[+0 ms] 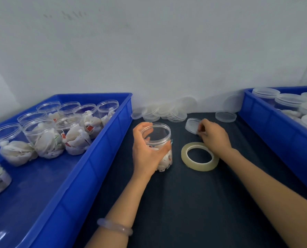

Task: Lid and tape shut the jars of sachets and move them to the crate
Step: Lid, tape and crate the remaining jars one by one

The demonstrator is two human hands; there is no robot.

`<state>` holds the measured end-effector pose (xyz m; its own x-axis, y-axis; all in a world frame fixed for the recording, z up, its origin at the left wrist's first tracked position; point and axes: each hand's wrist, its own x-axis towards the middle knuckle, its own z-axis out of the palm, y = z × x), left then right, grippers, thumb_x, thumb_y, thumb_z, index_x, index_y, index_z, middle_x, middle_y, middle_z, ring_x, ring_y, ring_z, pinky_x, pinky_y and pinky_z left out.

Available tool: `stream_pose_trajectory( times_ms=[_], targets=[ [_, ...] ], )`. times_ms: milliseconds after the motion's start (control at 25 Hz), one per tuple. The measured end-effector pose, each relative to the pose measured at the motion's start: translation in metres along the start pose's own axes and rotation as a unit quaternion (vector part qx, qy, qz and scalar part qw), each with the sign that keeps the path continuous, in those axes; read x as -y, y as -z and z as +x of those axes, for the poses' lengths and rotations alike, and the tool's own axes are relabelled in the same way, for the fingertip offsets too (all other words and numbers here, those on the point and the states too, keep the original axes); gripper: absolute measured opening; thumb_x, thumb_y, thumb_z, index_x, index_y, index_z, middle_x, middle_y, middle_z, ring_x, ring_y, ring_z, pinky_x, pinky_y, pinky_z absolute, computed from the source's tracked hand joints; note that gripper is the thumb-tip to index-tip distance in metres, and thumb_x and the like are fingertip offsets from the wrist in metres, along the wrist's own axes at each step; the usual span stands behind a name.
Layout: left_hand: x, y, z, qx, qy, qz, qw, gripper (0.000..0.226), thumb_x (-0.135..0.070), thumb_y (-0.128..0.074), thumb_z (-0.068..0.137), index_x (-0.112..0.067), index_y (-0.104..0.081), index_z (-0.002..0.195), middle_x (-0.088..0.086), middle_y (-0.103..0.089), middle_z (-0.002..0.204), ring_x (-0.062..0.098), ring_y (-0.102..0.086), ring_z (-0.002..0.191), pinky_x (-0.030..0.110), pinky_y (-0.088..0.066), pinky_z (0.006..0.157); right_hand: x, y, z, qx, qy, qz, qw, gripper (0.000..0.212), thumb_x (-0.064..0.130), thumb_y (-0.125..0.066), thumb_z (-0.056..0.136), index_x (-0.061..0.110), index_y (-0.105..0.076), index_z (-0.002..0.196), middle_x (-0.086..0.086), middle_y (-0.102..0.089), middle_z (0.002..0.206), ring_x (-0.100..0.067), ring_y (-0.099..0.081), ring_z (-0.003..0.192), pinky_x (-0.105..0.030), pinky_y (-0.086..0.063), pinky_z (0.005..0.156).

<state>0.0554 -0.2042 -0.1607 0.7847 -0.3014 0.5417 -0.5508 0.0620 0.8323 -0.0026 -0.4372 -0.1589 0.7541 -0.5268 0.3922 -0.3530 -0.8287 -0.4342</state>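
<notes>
The tape roll (199, 156) is lying flat on the dark table (185, 203), just right of the open jar of sachets (160, 135), which the left hand (147, 151) is gripping round its side. Beyond, the right hand (214, 136) is pinching a tilted lid (191, 125), not yet fitted. Unlidded jars (41, 138) are waiting in the left crate (88, 169) and lidded jars (290, 102) are sitting in the right crate (267, 122), so the work is probably running midway

The dark table surface (194, 203) is walled in on the left by a blue plastic crate of open jars (99, 158) and on the right by a second blue plastic crate of lidded jars (267, 129). Bare surface is left in the near strip between them. The middle is taken up by an open clear plastic jar of white sachets (160, 133) and, just beside it, a flat ring of clear tape (198, 167), and the far edge is blocked by a heap of clear round lids (165, 111).
</notes>
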Motion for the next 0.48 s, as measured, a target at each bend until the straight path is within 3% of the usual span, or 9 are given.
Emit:
stream_pose_trajectory(
  times_ms=[80,200,320,480],
  targets=[
    [-0.006,-0.005,-0.006,0.038,0.004,-0.021,0.999,0.079,-0.032,-0.085,0.062,-0.028,-0.043,0.129,-0.016,-0.055,0.131,0.005,-0.056,0.124,0.027,-0.046,0.105,0.013,0.001,-0.016,-0.031,0.027,0.063,0.997,0.02,0.016,-0.058,0.097,0.015,-0.055,0.116,-0.001,-0.064,0.109,-0.023,-0.06,0.094,-0.043,-0.052,0.077],
    [-0.009,-0.009,-0.01,0.063,0.008,-0.035,0.997,0.08,-0.026,-0.085,0.063,-0.026,-0.043,0.131,-0.015,-0.055,0.132,0.006,-0.056,0.124,0.033,-0.046,0.106,0.024,0.0,-0.035,-0.017,0.123,-0.07,0.99,0.044,0.011,-0.06,0.096,0.014,-0.05,0.139,-0.005,-0.057,0.122,-0.025,-0.059,0.104,-0.043,-0.055,0.075],
    [-0.009,-0.008,-0.012,0.065,0.012,-0.043,0.997,0.078,-0.013,-0.087,0.067,-0.023,-0.044,0.131,-0.013,-0.055,0.133,0.006,-0.055,0.125,0.039,-0.045,0.108,0.02,-0.001,-0.043,-0.004,0.147,-0.122,0.982,0.037,0.017,-0.061,0.096,0.018,-0.06,0.133,-0.005,-0.061,0.121,-0.026,-0.059,0.11,-0.042,-0.054,0.075],
    [-0.01,-0.007,-0.012,0.069,0.021,-0.048,0.996,0.076,-0.008,-0.087,0.069,-0.02,-0.045,0.13,-0.012,-0.054,0.134,0.006,-0.054,0.125,0.039,-0.043,0.11,0.014,-0.004,-0.043,-0.014,0.057,0.033,0.998,0.022,0.025,-0.076,0.085,0.028,-0.071,0.106,0.014,-0.068,0.089,-0.012,-0.057,0.098,-0.027,-0.043,0.074]
  ],
)
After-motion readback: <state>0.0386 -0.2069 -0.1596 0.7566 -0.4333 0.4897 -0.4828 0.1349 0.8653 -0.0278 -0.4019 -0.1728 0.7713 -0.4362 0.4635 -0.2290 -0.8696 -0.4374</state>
